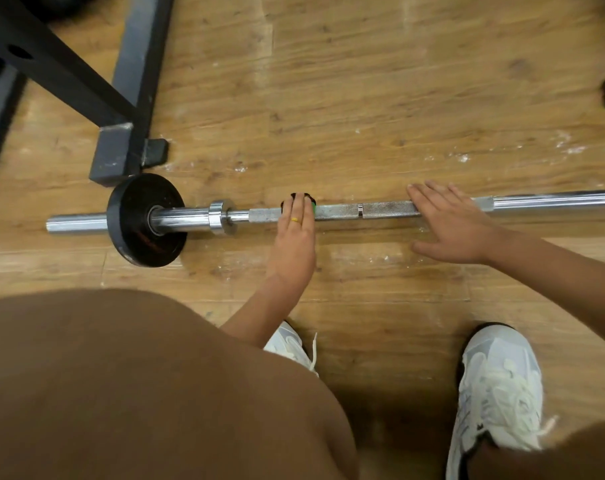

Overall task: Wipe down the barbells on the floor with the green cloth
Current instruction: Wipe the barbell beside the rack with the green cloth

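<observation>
Head view: barbell (391, 211) lies across the floor (363, 98), plate (145, 220) toward its left edge. Left hand (296, 233) presses the cloth (314, 208) onto the bar with straight fingers. Right hand (450, 226) rests flat on the bar, fingers spread.

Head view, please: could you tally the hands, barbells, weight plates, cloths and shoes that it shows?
Hands: 2, the left hand and the right hand
Barbell: 1
Weight plate: 1
Green cloth: 1, mostly hidden under the left hand
Shoes: 2, the left shoe and the right shoe
Total: 7
</observation>
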Demonstrator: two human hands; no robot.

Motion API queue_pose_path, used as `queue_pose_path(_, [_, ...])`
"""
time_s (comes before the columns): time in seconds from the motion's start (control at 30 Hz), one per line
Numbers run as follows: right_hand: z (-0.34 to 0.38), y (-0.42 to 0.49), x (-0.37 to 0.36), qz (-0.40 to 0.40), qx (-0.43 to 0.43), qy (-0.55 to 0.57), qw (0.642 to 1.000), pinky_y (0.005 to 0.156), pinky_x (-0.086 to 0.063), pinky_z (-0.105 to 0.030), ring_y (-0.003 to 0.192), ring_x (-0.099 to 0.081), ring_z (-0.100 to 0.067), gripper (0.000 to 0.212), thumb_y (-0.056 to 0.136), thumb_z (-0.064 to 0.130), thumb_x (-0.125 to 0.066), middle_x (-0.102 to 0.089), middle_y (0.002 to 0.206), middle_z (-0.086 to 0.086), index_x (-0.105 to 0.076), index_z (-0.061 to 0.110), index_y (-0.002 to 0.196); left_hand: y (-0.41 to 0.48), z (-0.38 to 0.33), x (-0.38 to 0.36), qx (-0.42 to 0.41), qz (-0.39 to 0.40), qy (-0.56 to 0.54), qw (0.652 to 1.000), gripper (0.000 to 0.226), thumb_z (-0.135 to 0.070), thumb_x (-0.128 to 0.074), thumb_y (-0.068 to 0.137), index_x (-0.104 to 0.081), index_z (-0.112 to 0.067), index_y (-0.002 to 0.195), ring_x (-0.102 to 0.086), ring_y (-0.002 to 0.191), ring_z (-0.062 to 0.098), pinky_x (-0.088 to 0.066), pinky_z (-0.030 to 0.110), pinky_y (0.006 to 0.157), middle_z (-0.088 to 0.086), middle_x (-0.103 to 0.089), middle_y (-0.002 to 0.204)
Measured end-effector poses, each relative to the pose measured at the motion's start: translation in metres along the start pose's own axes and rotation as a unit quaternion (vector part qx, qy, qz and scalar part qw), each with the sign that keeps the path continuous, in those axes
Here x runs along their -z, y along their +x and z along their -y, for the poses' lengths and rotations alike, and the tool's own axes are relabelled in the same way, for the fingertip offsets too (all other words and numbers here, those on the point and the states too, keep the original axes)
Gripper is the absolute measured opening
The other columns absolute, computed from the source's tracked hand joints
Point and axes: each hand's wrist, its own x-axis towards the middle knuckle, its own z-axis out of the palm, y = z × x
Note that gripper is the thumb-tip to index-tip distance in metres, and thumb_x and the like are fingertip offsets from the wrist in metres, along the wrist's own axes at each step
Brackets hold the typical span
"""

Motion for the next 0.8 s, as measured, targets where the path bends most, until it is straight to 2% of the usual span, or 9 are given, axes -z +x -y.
queue_pose_path(0.1, [-0.005, 0.007, 0.003, 0.011, 0.003, 0.006, 1.0, 0.121, 0.01, -0.037, 0.154, 0.008, -0.018, 0.105, 0.089, 0.06, -0.053, 0.005, 0.168, -0.003, 0.013, 0.017, 0.159, 0.014, 0.013, 0.006, -0.007, -0.002, 0.038, 0.999, 0.077, 0.013, -0.039, 0.089, -0.011, -0.001, 0.159, -0.009, 0.155, 0.032, -0.016, 0.039, 0.126, 0.015, -0.015, 0.167])
queue_pose_path(0.23, [-0.008, 0.012, 0.003, -0.004, 0.002, 0.012, 1.0, 0.121, 0.01, -0.035, 0.154, 0.006, -0.018, 0.105, 0.088, 0.058, -0.056, -0.001, 0.169, -0.003, 0.008, 0.016, 0.159, 0.026, 0.02, 0.013, 0.051, 0.014, 0.043, 0.998, 0.072, 0.01, -0.033, 0.092, -0.007, 0.0, 0.159, -0.002, 0.156, 0.032, -0.012, 0.041, 0.126, 0.015, -0.011, 0.168])
queue_pose_path(0.43, [-0.009, 0.017, 0.003, -0.012, 0.001, 0.015, 1.0, 0.122, 0.009, -0.037, 0.155, 0.006, -0.018, 0.105, 0.088, 0.059, -0.057, -0.001, 0.169, -0.003, 0.006, 0.017, 0.16, 0.018, 0.002, 0.008, -0.042, 0.004, 0.025, 0.999, 0.077, 0.011, -0.036, 0.089, -0.004, 0.0, 0.159, -0.001, 0.156, 0.031, -0.011, 0.039, 0.126, 0.017, -0.008, 0.168])
queue_pose_path(0.53, [-0.011, 0.02, 0.003, -0.016, 0.005, 0.016, 1.0, 0.122, 0.009, -0.037, 0.155, 0.006, -0.018, 0.105, 0.088, 0.06, -0.056, -0.001, 0.169, -0.003, 0.006, 0.016, 0.16, 0.03, 0.015, 0.01, -0.024, -0.002, -0.007, 1.0, 0.077, 0.014, -0.038, 0.089, -0.01, 0.0, 0.159, -0.005, 0.156, 0.03, -0.011, 0.037, 0.126, 0.017, -0.013, 0.167])
queue_pose_path(0.63, [-0.012, 0.023, 0.001, -0.032, 0.001, 0.013, 0.999, 0.121, 0.01, -0.037, 0.155, 0.003, -0.02, 0.105, 0.087, 0.059, -0.057, -0.005, 0.168, -0.004, 0.004, 0.015, 0.16, 0.031, 0.003, 0.007, 0.006, -0.031, -0.033, 0.999, 0.077, 0.016, -0.04, 0.084, -0.02, 0.002, 0.157, -0.01, 0.155, 0.034, -0.017, 0.044, 0.125, 0.019, -0.022, 0.164])
queue_pose_path(0.7, [-0.012, 0.024, 0.001, -0.037, -0.002, 0.013, 0.999, 0.122, 0.01, -0.038, 0.155, 0.003, -0.02, 0.104, 0.087, 0.06, -0.055, -0.006, 0.168, -0.005, 0.004, 0.015, 0.16, 0.026, -0.012, -0.002, -0.027, -0.034, -0.029, 0.999, 0.081, 0.02, -0.039, 0.08, -0.021, 0.002, 0.157, -0.01, 0.155, 0.035, -0.016, 0.046, 0.126, 0.019, -0.021, 0.165])
queue_pose_path(0.8, [-0.014, 0.026, 0.002, -0.04, -0.001, 0.013, 0.999, 0.122, 0.009, -0.038, 0.155, 0.003, -0.02, 0.102, 0.088, 0.06, -0.054, -0.006, 0.168, -0.004, 0.003, 0.015, 0.16, 0.029, -0.016, -0.008, -0.074, -0.023, -0.026, 0.997, 0.084, 0.021, -0.039, 0.081, -0.016, -0.001, 0.158, -0.007, 0.156, 0.033, -0.008, 0.044, 0.125, 0.016, -0.017, 0.167])
